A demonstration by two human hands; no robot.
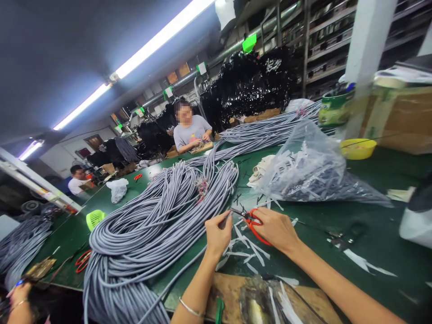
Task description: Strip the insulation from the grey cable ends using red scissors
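Note:
My left hand (218,234) is closed, pinching the end of a grey cable between thumb and fingers. The cable's length trails down behind my wrist toward the bundle. In my right hand (275,228) are red-handled scissors (254,221), my fingers wrapped around the loops. Their dark blades point left and meet the cable end at my left fingertips; whether they touch it I cannot tell. Left of my hands lies a big coiled bundle of grey cables (145,225). White strips (245,246) are scattered on the green table beneath my hands.
A clear bag of white strips (305,173) stands ahead right, near a yellow bowl (358,148). Pliers (344,240) lie at right. A stained wooden board (229,288) is close below. Across the green table (398,173) sits another person (192,132); someone's hand (20,294) shows at lower left.

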